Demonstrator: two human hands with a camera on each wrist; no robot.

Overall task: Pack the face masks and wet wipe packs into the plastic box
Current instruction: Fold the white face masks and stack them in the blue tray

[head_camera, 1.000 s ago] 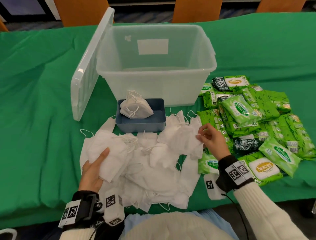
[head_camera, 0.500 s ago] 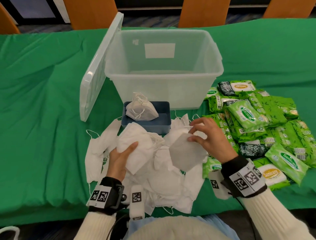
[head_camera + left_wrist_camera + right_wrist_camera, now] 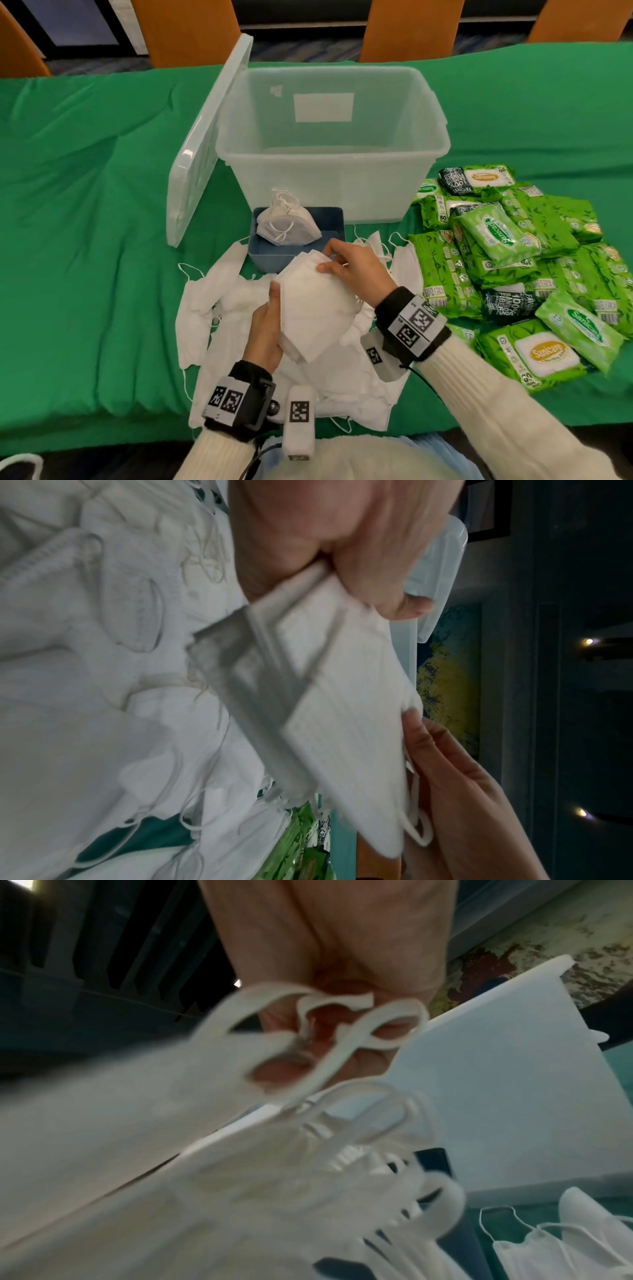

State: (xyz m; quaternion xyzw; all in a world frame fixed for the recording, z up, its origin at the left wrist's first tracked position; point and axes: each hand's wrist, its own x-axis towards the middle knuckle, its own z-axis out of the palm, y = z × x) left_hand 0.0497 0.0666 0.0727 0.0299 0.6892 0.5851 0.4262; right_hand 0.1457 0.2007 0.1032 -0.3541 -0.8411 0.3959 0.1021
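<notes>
A stack of white face masks (image 3: 315,308) is held between both hands above the loose mask pile (image 3: 219,308). My left hand (image 3: 265,329) grips the stack's near left edge, thumb on top (image 3: 394,599). My right hand (image 3: 356,270) pinches the far right end of the masks (image 3: 171,1123), its fingers among the ear loops (image 3: 342,1031). The clear plastic box (image 3: 329,192) stands open behind. Green wet wipe packs (image 3: 507,260) are heaped to the right.
The box lid (image 3: 205,144) leans against the box's left side. A small blue tray (image 3: 329,219) in front of the box holds a bundle of masks (image 3: 287,226). A green cloth (image 3: 85,222) covers the table; orange chair backs (image 3: 185,31) stand behind.
Both hands came together at the middle of the pile. The masks each held are now joined into one stack, lifted slightly toward the blue tray.
</notes>
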